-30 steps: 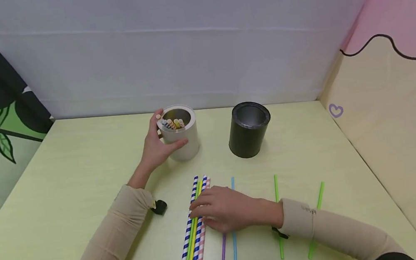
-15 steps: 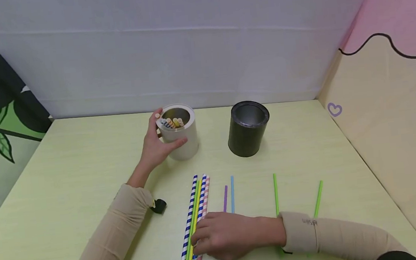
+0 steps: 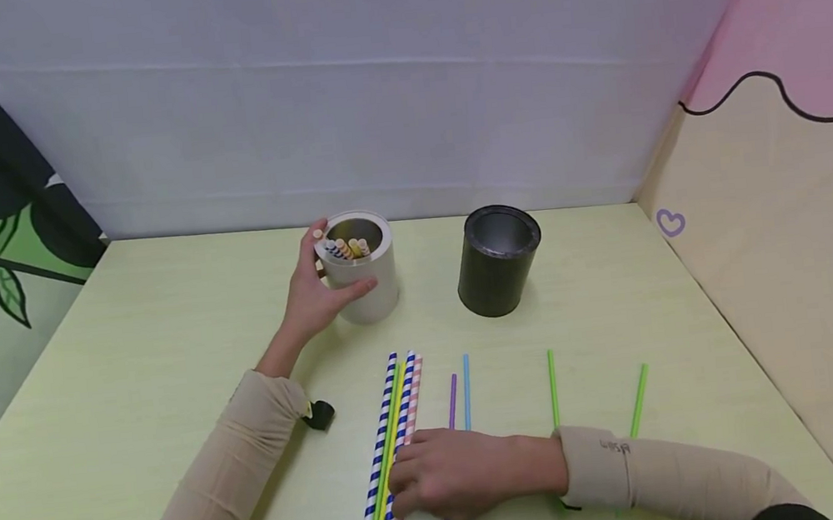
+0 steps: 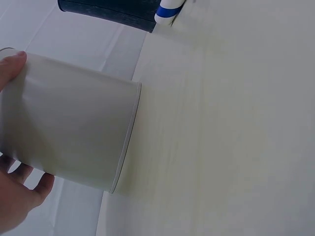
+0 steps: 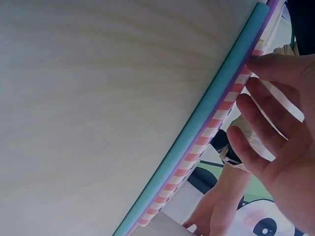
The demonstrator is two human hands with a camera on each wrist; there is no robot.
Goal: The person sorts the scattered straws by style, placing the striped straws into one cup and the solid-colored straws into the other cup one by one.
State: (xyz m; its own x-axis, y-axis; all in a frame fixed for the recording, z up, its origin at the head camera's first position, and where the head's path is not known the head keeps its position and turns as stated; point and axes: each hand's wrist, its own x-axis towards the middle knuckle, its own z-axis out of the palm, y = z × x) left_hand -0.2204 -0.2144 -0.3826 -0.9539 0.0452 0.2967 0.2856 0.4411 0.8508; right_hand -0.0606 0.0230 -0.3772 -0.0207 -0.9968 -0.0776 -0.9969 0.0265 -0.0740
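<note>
In the head view my left hand (image 3: 314, 291) grips a white cylindrical holder (image 3: 377, 285), thumb in front and fingers round its far side. Several straws (image 3: 348, 248) stand inside it. The left wrist view shows the holder's smooth side (image 4: 74, 118) between thumb and fingers. My right hand (image 3: 460, 473) lies over the near part of a row of blue-striped, green, yellow and pink-striped straws (image 3: 395, 429). Seen from the right wrist, its loosely bent fingers (image 5: 256, 113) reach the pink-striped straw (image 5: 216, 118), their tips right at its edge.
A black cylindrical holder (image 3: 496, 265) stands at the back right. Beside the row lie a purple straw (image 3: 452, 399) and a blue straw (image 3: 467, 389). Farther right are two green straws, one upright in view (image 3: 552, 385), one slanted (image 3: 639, 398). White cloth (image 3: 389, 129) backs the table.
My right hand has slid along the straws toward the near edge, uncovering their far part; over the last half second it barely shifts. The left hand and white holder stay put.
</note>
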